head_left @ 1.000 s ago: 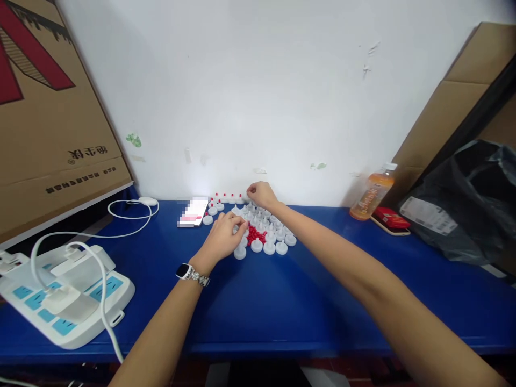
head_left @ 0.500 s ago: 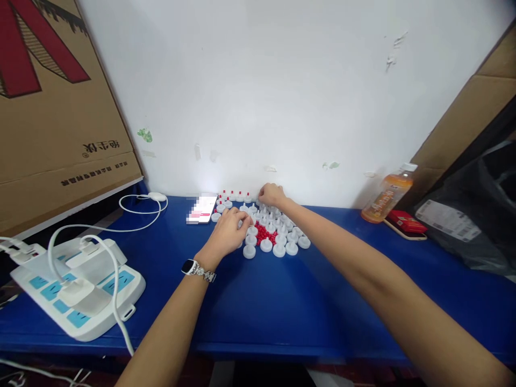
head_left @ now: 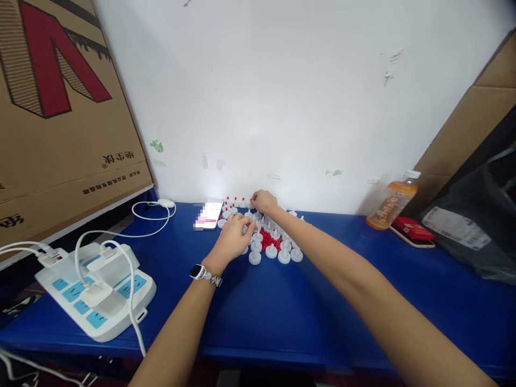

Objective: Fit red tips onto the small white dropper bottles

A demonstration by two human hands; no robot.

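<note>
My left hand, with a watch on its wrist, is closed at the left side of a cluster of white nozzle caps. Its fingers hide whatever lies between them. Near the wall, my right hand has its fingertips pinched at a red-tipped nozzle cap, the right end of a short row. Small red tips lie in a loose pile among the white caps. More red-tipped caps stand upright left of my right hand. My right forearm covers part of the cluster.
A lit phone lies left of the caps on the blue table. Left are a power strip with plugs and cables and a large carton. Right stand an orange drink bottle, a red packet and a dark plastic bag.
My right hand has moved left along the wall to the end of the red-tipped row. My left hand stays closed beside the caps. The whole view has shifted slightly.
</note>
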